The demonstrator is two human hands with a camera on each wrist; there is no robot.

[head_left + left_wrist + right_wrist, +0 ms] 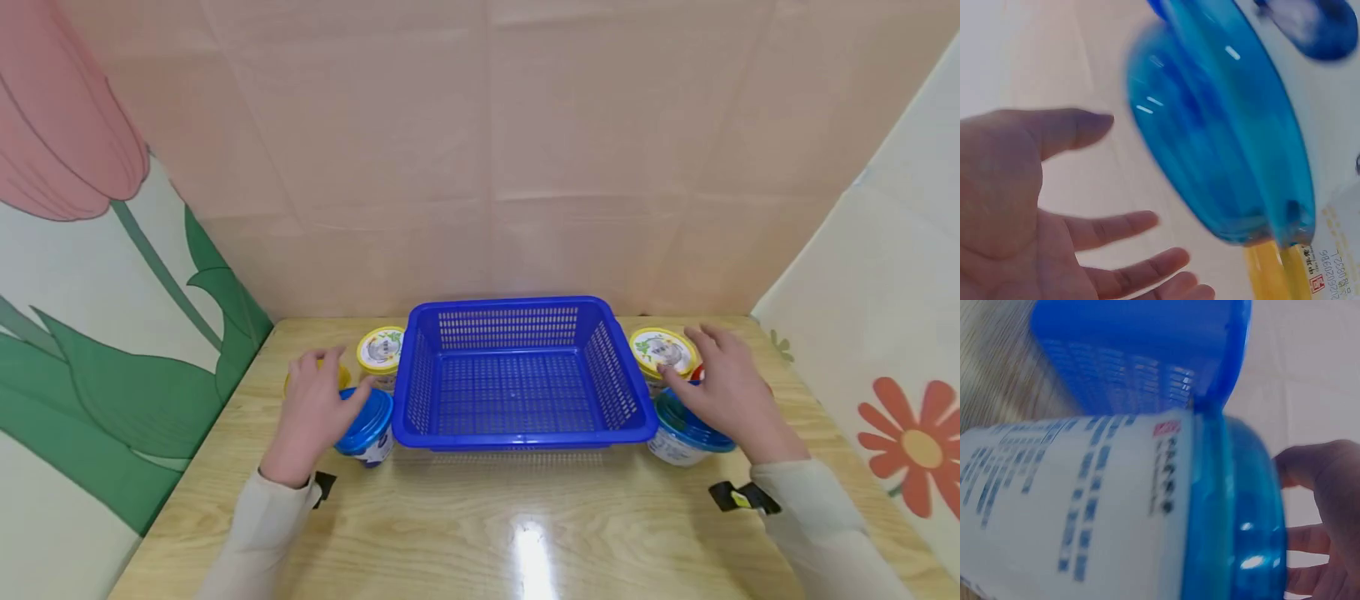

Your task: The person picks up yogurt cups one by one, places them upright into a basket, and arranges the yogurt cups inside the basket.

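Note:
My left hand (311, 408) hovers over the left group of tubs, thumb and fingers spread, holding nothing. Beside its thumb stands a white tub with a clear blue lid (369, 421); the left wrist view has that blue lid (1222, 125) just past the fingertips. A yellow lid (344, 377) is partly hidden behind this hand. On the other side, my right hand (731, 396) is above another blue-lidded white tub (678, 448), its fingers parted and loosely bent. In the right wrist view, printed text covers that tub's side (1072, 500), and fingers show beyond its lid.
A blue plastic basket (525, 439) with slotted walls sits between the two groups. Yellow-lidded tubs stand at its back left (381, 350) and back right (663, 352). Something red (698, 373) peeks out by the right hand. A draped wall (487, 167) rises behind the wooden table (450, 525).

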